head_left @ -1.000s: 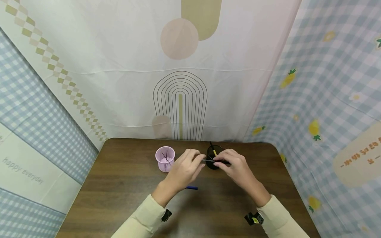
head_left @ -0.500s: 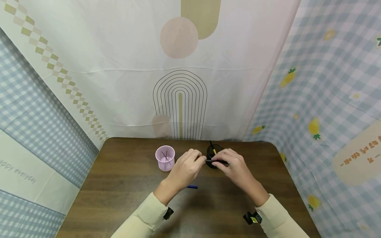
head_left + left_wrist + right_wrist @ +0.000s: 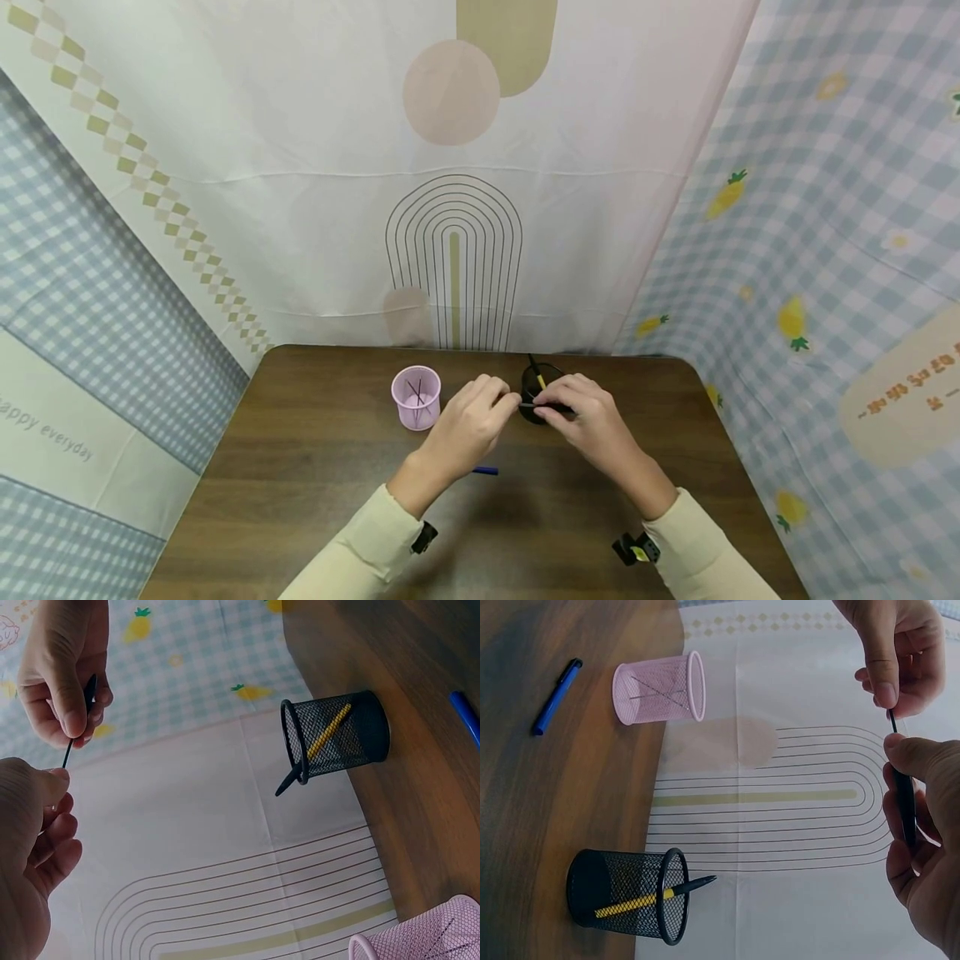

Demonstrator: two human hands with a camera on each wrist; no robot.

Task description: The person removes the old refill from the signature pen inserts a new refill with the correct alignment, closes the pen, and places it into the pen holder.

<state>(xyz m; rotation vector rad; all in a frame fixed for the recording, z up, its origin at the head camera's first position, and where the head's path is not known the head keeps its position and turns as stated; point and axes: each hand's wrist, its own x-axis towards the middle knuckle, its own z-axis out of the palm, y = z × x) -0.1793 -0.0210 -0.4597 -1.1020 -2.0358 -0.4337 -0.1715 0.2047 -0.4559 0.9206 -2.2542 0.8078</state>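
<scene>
My right hand [image 3: 592, 421] holds a dark tapered pen barrel [image 3: 905, 810] between thumb and fingers. From the barrel's end runs a thin dark rod, like a pen refill [image 3: 892, 722], and my left hand [image 3: 467, 425] pinches its other end between thumb and fingertips. Only a short length of the refill shows between the two hands, which are raised above the table. Behind the right hand in the head view stands a black mesh cup [image 3: 334, 739] with a yellow and black pen [image 3: 330, 733] leaning in it.
A pink mesh cup [image 3: 416, 408] containing thin dark sticks [image 3: 660, 694] stands left of the hands. A blue pen [image 3: 557, 697] lies on the brown wooden table [image 3: 300, 483], partly hidden by the left arm in the head view. Patterned cloths [image 3: 337, 250] hang behind and beside the table.
My left hand has moved slightly right, toward the right hand. Less of the refill shows between them than a second ago. The cups have stayed in place.
</scene>
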